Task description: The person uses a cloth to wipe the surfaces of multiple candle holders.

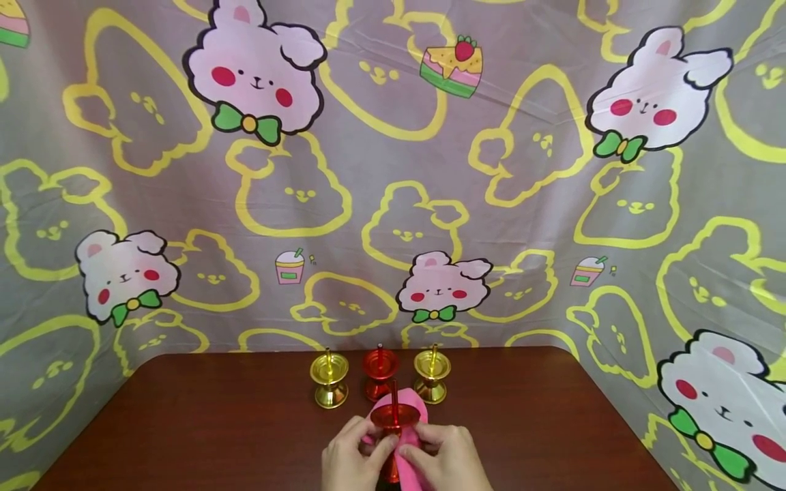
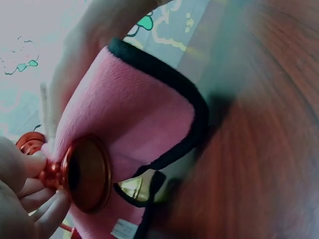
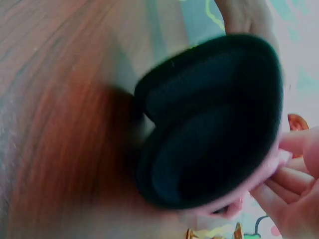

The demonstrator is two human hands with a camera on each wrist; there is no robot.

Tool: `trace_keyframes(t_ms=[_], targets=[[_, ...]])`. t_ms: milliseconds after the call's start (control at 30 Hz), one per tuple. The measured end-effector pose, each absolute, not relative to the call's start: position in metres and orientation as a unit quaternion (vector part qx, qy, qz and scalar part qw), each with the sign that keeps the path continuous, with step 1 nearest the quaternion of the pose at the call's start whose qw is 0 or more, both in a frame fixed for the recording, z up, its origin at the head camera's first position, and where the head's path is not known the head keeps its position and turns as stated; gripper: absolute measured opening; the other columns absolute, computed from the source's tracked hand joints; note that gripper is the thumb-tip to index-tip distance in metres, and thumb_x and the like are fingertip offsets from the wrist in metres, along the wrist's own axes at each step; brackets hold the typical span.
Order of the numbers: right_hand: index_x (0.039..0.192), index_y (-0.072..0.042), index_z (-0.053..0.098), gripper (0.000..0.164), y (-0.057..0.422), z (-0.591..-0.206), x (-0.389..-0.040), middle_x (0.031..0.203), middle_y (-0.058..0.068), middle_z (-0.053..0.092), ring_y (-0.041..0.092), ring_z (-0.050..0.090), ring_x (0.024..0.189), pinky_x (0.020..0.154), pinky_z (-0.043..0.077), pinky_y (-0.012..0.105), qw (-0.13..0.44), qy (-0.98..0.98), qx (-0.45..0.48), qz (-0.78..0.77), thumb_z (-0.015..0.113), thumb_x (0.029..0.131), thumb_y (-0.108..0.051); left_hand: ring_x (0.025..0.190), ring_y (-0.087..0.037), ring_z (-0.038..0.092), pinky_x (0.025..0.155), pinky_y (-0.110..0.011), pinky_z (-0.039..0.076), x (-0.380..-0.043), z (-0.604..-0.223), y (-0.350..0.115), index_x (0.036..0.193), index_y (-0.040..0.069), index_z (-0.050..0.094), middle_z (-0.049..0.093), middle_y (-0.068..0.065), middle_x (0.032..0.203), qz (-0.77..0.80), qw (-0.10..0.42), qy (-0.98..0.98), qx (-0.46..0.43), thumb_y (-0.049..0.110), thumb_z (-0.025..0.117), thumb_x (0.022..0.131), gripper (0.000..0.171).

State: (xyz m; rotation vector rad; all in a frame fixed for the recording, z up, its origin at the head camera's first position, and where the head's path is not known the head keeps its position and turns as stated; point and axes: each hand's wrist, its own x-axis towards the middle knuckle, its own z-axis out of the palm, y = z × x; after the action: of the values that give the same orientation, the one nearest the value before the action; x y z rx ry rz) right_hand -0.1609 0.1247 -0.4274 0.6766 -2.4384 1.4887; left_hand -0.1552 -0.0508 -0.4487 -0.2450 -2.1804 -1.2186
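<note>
In the head view, a red metal candle holder [image 1: 395, 416] with a dish and an upright spike is held at the near middle of the table. My left hand [image 1: 355, 455] grips its stem, and in the left wrist view the round base [image 2: 89, 174] points outward. Behind and around the holder hangs a pink cloth [image 1: 417, 404] with black edging. My right hand [image 1: 451, 455] pinches this cloth against the holder's right side. A dark side of the cloth [image 3: 214, 144] fills the right wrist view, hiding most of the holder there.
Behind my hands stand a gold candle holder [image 1: 330, 382] on the left, a second red one [image 1: 379, 365] in the middle and another gold one [image 1: 432, 382] on the right. The brown table [image 1: 215, 423] meets a patterned curtain [image 1: 368, 157] at the back and sides.
</note>
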Motion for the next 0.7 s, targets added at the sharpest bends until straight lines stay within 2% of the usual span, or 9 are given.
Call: trace_keyframes(t_ms=[67,167,267,367,533,700], targets=[[0.107,-0.001,0.077,0.027,0.13,-0.425,-0.162,0.094,0.007,0.076,0.007,0.07,0.083,0.069,0.056,0.022,0.036,-0.798,0.219,0.56,0.081,0.086,-0.017,0.063,0.003,0.054,0.055,-0.023,0.048,-0.155,-0.447,-0.056,0.075,0.025,0.066,0.057,0.016,0.075,-0.505,0.276,-0.809,-0.118,0.019,0.089,0.075,0.023],[0.115,-0.002,0.074,0.031,0.141,-0.419,-0.164,0.102,0.009,0.075,0.015,0.071,0.089,0.075,0.057,0.025,-0.053,-0.763,0.2,0.613,0.08,0.088,-0.017,0.064,-0.002,0.059,0.056,-0.025,0.053,-0.153,-0.44,-0.065,0.082,0.01,0.07,0.061,0.008,0.077,-0.61,0.174,-0.757,-0.158,0.01,0.084,0.081,0.014],[0.118,-0.005,0.074,0.031,0.151,-0.415,-0.165,0.106,0.009,0.075,0.019,0.069,0.092,0.079,0.056,0.026,-0.102,-0.747,0.206,0.624,0.077,0.089,-0.017,0.067,-0.008,0.065,0.06,-0.028,0.056,-0.152,-0.435,-0.073,0.089,-0.005,0.068,0.065,0.001,0.08,-0.698,0.062,-0.696,-0.158,0.004,0.08,0.083,0.017],[0.119,-0.004,0.073,0.03,0.155,-0.418,-0.164,0.106,0.009,0.075,0.017,0.069,0.09,0.079,0.056,0.025,-0.117,-0.73,0.237,0.63,0.076,0.09,-0.013,0.072,-0.011,0.067,0.064,-0.026,0.055,-0.15,-0.432,-0.079,0.099,-0.009,0.065,0.069,-0.005,0.084,-0.725,-0.017,-0.675,-0.136,0.007,0.081,0.083,0.028],[0.115,-0.001,0.074,0.027,0.156,-0.426,-0.165,0.102,0.006,0.075,0.008,0.065,0.082,0.074,0.055,0.022,-0.106,-0.716,0.292,0.625,0.076,0.09,-0.011,0.074,-0.012,0.067,0.065,-0.027,0.056,-0.152,-0.434,-0.084,0.112,-0.011,0.066,0.068,-0.011,0.09,-0.716,-0.077,-0.677,-0.151,0.013,0.081,0.085,0.039],[0.11,-0.003,0.075,0.024,0.154,-0.426,-0.166,0.097,0.003,0.075,0.006,0.063,0.079,0.07,0.054,0.021,-0.083,-0.726,0.318,0.604,0.077,0.09,-0.015,0.074,-0.015,0.07,0.065,-0.033,0.059,-0.152,-0.433,-0.085,0.105,-0.014,0.064,0.069,-0.012,0.087,-0.726,-0.08,-0.662,-0.169,0.014,0.081,0.086,0.038]])
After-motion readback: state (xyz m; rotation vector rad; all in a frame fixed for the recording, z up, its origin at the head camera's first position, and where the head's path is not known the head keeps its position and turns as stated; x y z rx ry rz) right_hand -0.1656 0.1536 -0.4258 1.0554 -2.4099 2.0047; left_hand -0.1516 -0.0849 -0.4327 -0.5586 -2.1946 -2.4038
